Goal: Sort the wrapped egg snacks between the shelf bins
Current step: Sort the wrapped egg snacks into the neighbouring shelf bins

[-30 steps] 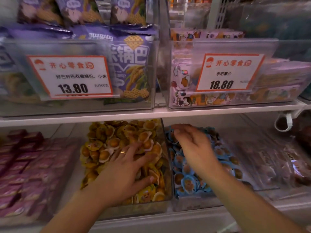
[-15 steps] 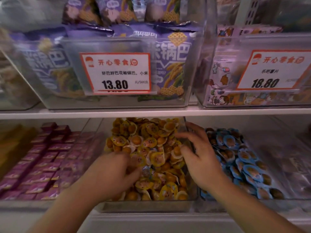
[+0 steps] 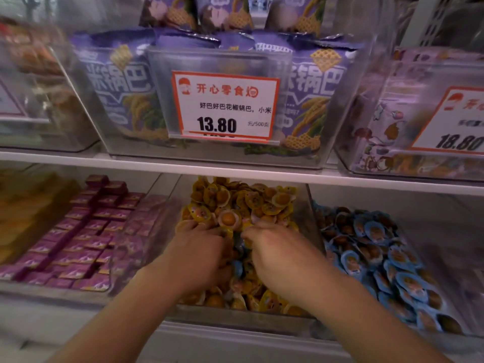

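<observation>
Two hands work deep in the clear plastic middle bin [image 3: 311, 226] on the lower shelf, which is heaped with yellow-wrapped egg snacks [image 3: 246, 203]. The left hand [image 3: 199, 255] and the right hand [image 3: 282, 255] sit knuckles-up, close together, fingers curled down into the pile. Between them a few blue-wrapped egg snacks [image 3: 237, 265] show among the yellow ones; they look like strays. Whether either hand actually pinches one I cannot tell, since the fingertips are buried or blurred.

The clear plastic right-hand bin [image 3: 445, 334], just beside the middle one, holds the blue-wrapped egg snack pile [image 3: 379, 255], likely where the strays belong.

Several risks follow, as I judge them. The wrappers look slick and small, so a loose grip could drop a stray back into the yellow heap, where it would sink out of sight. A hasty scoop could also carry yellow pieces along into the blue pile, mixing the bins afresh. The yellow heap stands high near the front wall, so rummaging may push pieces over the edge onto the floor. The dividing wall between the bins is low and transparent, easy to clip with the wrist when crossing.
</observation>
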`<state>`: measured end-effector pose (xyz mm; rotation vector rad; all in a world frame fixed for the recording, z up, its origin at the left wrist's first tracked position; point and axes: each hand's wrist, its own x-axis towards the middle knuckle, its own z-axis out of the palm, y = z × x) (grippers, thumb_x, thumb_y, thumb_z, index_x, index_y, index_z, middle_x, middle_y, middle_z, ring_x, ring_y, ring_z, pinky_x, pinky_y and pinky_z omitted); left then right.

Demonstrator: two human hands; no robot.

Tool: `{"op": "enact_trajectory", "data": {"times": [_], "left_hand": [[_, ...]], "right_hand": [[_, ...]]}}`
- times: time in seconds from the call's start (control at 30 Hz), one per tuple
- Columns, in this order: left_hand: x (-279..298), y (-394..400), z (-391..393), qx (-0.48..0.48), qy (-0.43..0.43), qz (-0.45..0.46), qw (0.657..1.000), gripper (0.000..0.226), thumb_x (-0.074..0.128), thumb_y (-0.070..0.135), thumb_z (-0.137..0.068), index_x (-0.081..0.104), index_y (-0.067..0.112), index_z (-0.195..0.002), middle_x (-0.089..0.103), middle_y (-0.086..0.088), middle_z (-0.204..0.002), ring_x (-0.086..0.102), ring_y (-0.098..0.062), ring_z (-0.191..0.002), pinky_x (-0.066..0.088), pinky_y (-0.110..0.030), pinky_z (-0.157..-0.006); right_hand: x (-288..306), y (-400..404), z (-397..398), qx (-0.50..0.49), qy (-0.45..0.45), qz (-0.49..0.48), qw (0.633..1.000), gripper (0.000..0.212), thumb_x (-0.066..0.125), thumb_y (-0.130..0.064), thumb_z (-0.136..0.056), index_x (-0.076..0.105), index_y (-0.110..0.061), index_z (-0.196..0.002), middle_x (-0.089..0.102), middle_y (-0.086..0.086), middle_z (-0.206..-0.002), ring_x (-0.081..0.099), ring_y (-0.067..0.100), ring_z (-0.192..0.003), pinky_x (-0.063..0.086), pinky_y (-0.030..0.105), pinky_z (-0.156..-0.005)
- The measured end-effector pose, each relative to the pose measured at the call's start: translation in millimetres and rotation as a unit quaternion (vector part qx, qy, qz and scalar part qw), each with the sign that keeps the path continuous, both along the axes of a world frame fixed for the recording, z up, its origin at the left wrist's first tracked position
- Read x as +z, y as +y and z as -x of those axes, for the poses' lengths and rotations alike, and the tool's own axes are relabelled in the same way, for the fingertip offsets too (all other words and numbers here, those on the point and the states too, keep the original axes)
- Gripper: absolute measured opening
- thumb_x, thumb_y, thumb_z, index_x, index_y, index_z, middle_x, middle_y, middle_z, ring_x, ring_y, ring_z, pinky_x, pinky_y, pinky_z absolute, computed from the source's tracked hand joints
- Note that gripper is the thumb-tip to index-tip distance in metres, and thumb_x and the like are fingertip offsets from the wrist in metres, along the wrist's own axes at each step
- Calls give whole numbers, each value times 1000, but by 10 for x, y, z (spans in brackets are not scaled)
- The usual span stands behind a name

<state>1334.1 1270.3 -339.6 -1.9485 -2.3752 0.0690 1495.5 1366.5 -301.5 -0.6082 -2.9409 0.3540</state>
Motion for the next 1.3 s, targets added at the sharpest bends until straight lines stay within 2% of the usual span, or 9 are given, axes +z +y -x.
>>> {"op": "enact_trajectory", "data": {"times": [0.2,0.57,0.67,0.8,0.9,1.03,1.1,1.17,1.3], "left_hand": [[-116,-117,-40,6,-31,2,999,48,47,47,-79,64,36,-123,53,9,-127,43,-21,-125,14,-37,-118],[-103,-96,-91,-17,-113,-52,992,33,62,51,-78,58,32,-104,60,3,-115,49,-24,-119,17,-44,-118],[-72,-114,-107,-33,-192,-64,979,17,65,41,-77,50,34,-82,65,6,-95,58,-18,-102,30,-26,-87],[-18,-101,-82,-8,-275,-105,956,16,67,34,-75,51,30,-73,64,9,-79,61,-10,-77,44,-26,-65],[132,-92,-118,128,-458,-239,847,20,69,30,-71,52,28,-61,65,12,-67,62,-3,-62,48,-21,-55],[281,-136,-267,236,-796,-273,486,4,59,11,-88,62,9,-85,71,-8,-70,69,-22,-61,55,-30,-51],[305,-197,-305,224,-881,-194,369,27,53,25,-93,72,6,-97,73,-13,-87,70,-23,-68,57,-36,-57],[300,-240,-301,209,-895,-185,349,27,55,30,-93,75,11,-95,71,-11,-91,67,-19,-67,54,-32,-54],[270,-305,-238,258,-841,-266,395,19,54,11,-94,68,4,-104,66,-11,-81,57,-18,-56,39,-22,-41]], "right_hand": [[-318,136,428,-59,-153,-42,986,65,57,-31,-90,34,-17,-149,30,11,-155,28,32,-141,24,48,-112],[-233,140,355,-115,-168,-124,971,48,63,-39,-86,54,-27,-131,51,4,-131,48,26,-122,43,35,-89],[-83,172,258,-104,-142,-56,983,19,65,-42,-83,66,-33,-101,63,-7,-109,61,17,-102,46,29,-70],[-23,241,69,-82,3,50,995,4,70,-34,-87,67,-35,-85,56,-16,-99,55,5,-95,40,13,-78],[19,215,78,-102,208,78,970,6,72,-25,-87,73,-31,-88,58,-26,-90,54,-7,-87,35,-1,-76],[10,40,195,-95,311,276,905,14,79,-22,-82,77,-31,-92,74,-20,-87,66,-6,-88,50,11,-80],[-60,-89,230,-51,264,289,919,27,82,-28,-78,75,-35,-103,72,-20,-100,64,-5,-98,49,12,-86],[-108,-149,254,-13,221,272,936,34,80,-41,-78,71,-39,-111,69,-24,-108,61,-7,-106,46,11,-90],[-41,57,278,-90,323,398,854,12,67,-23,-92,74,-31,-99,76,-12,-95,70,3,-91,54,16,-79]]}}
